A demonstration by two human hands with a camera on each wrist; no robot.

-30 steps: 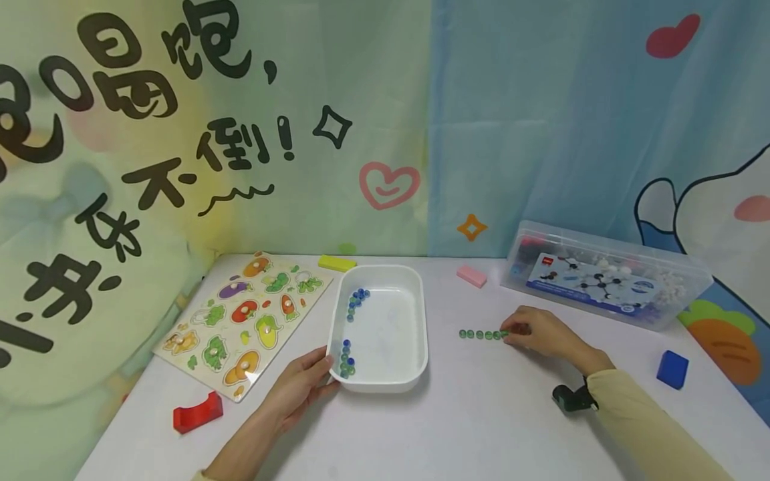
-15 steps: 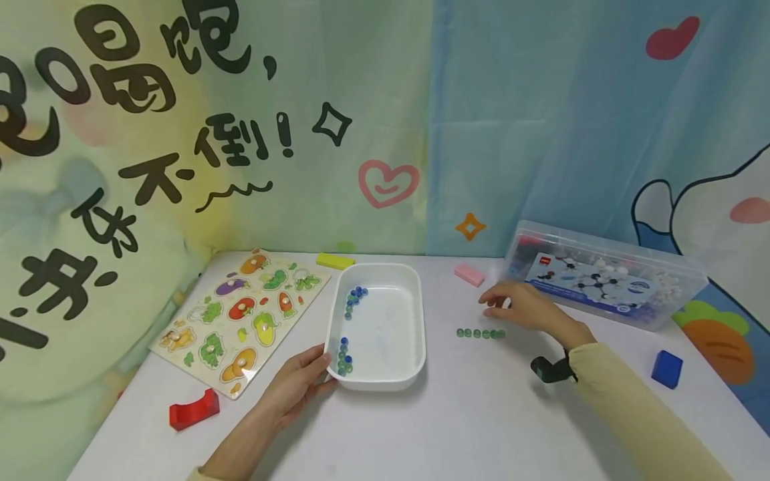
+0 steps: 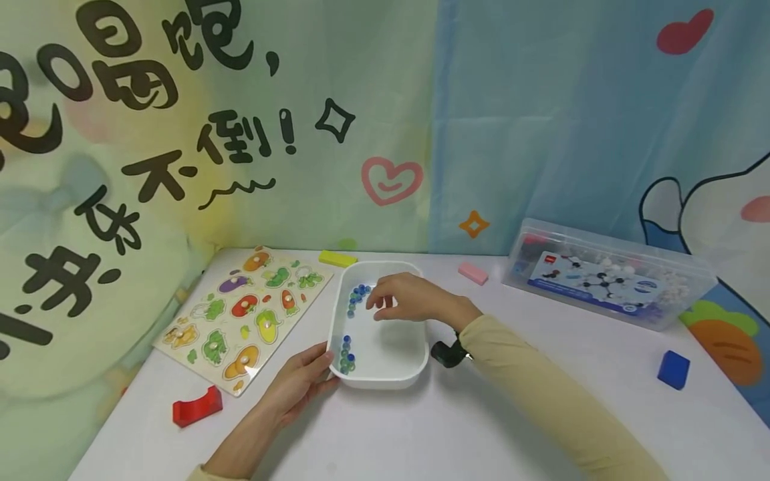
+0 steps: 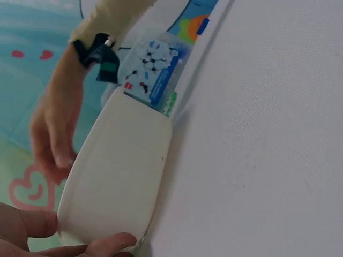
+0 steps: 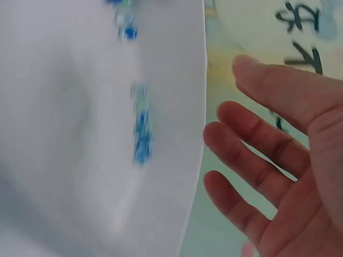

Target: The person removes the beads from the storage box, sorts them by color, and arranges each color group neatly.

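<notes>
My left hand point(image 3: 301, 382) grips the near left corner of a white rectangular tray point(image 3: 388, 357), its thumb on the rim and fingers beneath. Inside the tray, blue and green glass marbles lie in two groups along the left side: an upper group point(image 3: 355, 299) and a lower group point(image 3: 347, 357). Above the tray hovers my right hand point(image 3: 415, 299), fingers loosely bent and apart, with nothing between them in the right wrist view. A row of green marbles point(image 4: 170, 104) shows beyond the tray in the left wrist view; my right arm hides it in the head view.
Left of the tray lies a vegetable puzzle board point(image 3: 246, 317), with a red arched block point(image 3: 197, 407) in front. Yellow point(image 3: 338, 258) and pink blocks point(image 3: 473, 272) sit at the back. A clear lidded box point(image 3: 607, 277) and a blue block point(image 3: 674, 369) are on the right.
My right hand has left the row of green marbles, lifted, and swung left until it is over the tray. My left hand keeps its hold on the tray's corner.
</notes>
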